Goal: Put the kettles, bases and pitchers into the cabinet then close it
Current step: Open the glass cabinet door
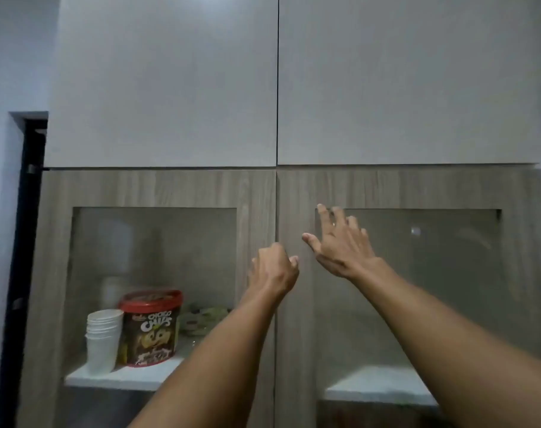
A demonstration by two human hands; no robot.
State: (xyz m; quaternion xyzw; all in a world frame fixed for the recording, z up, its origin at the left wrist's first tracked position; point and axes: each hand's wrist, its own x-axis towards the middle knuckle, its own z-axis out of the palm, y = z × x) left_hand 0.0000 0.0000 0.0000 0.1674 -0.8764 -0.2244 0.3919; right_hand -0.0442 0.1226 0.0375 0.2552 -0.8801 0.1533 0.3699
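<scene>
A wood-grain cabinet with two glass-panelled doors fills the view, and both doors look closed. My left hand is curled at the seam between the left door and the right door, its fingertips at the left door's inner edge. My right hand lies flat with spread fingers on the right door's frame and glass corner. No kettle, base or pitcher is visible. Behind the right glass pane only a white shelf shows.
Behind the left glass stand a stack of white paper cups, a red-lidded Choco Chips tub and a pale packet on a white shelf. Two plain grey upper doors sit above. A dark doorway is at far left.
</scene>
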